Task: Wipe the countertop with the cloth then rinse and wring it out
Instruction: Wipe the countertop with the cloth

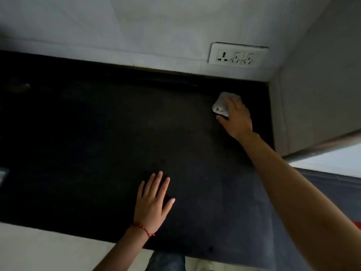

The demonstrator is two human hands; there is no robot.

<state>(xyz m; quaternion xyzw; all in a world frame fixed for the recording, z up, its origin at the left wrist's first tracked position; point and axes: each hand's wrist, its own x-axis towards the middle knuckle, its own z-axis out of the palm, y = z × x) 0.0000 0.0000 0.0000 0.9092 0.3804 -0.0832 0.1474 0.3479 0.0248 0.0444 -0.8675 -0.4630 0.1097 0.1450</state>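
Right hand [237,119] far out near the back-right corner of the dark matte stone countertop [97,133], fingers curled over a bunched whitish-grey cloth [220,105], pressing it down, prob gripping but kinda blurry. Left hand [153,202] flat, fingers spread, nothing held, near the front edge. White wall socket plate [237,57] just above.

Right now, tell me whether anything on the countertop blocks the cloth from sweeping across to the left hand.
Nothing visible does. The right hand presses the cloth in the back right corner, below the wall socket. The dark countertop between it and the flat left hand looks bare, though the surface is dim.
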